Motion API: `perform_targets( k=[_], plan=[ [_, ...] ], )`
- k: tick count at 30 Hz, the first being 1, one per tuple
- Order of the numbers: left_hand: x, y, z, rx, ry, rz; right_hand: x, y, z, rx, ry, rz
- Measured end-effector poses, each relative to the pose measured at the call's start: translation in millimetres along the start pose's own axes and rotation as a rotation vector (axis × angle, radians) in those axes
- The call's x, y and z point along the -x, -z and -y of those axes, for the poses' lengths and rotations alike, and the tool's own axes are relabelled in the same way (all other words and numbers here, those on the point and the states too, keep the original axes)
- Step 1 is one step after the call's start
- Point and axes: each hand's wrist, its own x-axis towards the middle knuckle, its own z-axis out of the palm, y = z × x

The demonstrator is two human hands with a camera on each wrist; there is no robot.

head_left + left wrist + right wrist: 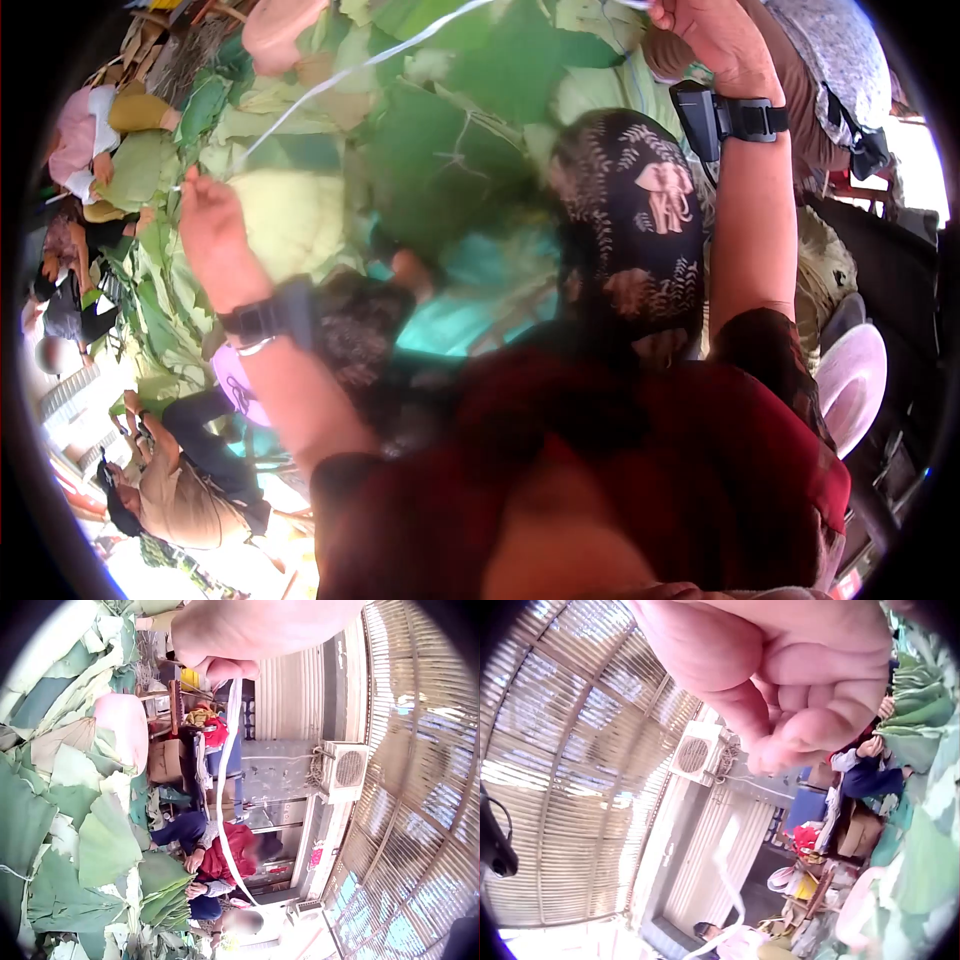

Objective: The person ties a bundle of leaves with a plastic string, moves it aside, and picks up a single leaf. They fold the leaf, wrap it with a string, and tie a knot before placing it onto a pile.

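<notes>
A long white strip [375,57] arches between my two hands over a spread of large green leaves [500,60]. My left hand [215,235], at the left of the head view, pinches one end between thumb and fingers. In the left wrist view the strip [223,787] hangs from those fingertips in a long curve. Raised at the top right of the head view, my right hand [715,45] grips the strip's other part near the frame edge. The right wrist view shows its curled fingers [817,727], with the blurred strip [731,892] lower down. Below lies a pale folded leaf [290,220].
Teal sheeting [450,300] shows beneath the leaves. A pink rounded thing [283,35] stands among them. Other people sit around the pile, one in tan [190,490] at lower left. One more in red [232,855] handles a stack of leaves [161,892].
</notes>
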Motion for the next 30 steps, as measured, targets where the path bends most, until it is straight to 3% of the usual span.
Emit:
perform_targets(
  k=[2, 3, 4, 7, 9, 11, 13, 15, 17, 20, 22, 25, 28, 30],
  plan=[
    [-7, 3, 4, -0.074, 0.004, -0.011, 4, 67, -41, -0.060, -0.099, -0.037],
    [-3, -4, 12, -0.138, 0.009, -0.027, 11, 95, -83, 0.103, -0.046, -0.167],
    [3, -13, 16, -0.206, 0.008, -0.045, 26, 128, -116, 0.102, -0.117, -0.226],
    [19, -39, 38, -0.340, 0.021, -0.012, 89, 192, -241, 0.332, -0.380, -0.650],
    [21, -48, 51, -0.397, 0.046, 0.038, 149, 263, -401, 1.017, -0.323, -0.383],
    [20, -57, 63, -0.428, 0.072, 0.047, 200, 250, -474, 1.041, -0.463, -0.392],
    [19, -63, 75, -0.447, 0.103, 0.101, 238, 222, -529, 0.869, -0.583, -0.462],
    [18, -72, 86, -0.469, 0.138, 0.118, 244, 207, -545, 1.037, -0.734, -0.296],
    [18, -82, 94, -0.518, 0.160, 0.099, 231, 180, -509, 1.420, -0.786, 0.006],
    [28, -101, 107, -0.585, 0.140, 0.104, 211, 183, -464, 1.394, -0.900, -0.004],
    [29, -105, 111, -0.616, 0.147, 0.115, 207, 196, -461, 1.193, -0.877, -0.264],
    [31, -110, 117, -0.648, 0.166, 0.113, 204, 210, -484, 1.102, -0.758, -0.427],
    [29, -111, 123, -0.690, 0.183, 0.130, 193, 218, -541, 1.455, -0.719, 0.262],
    [27, -113, 128, -0.712, 0.191, 0.138, 195, 182, -532, 1.232, -0.801, 0.128]
  ],
)
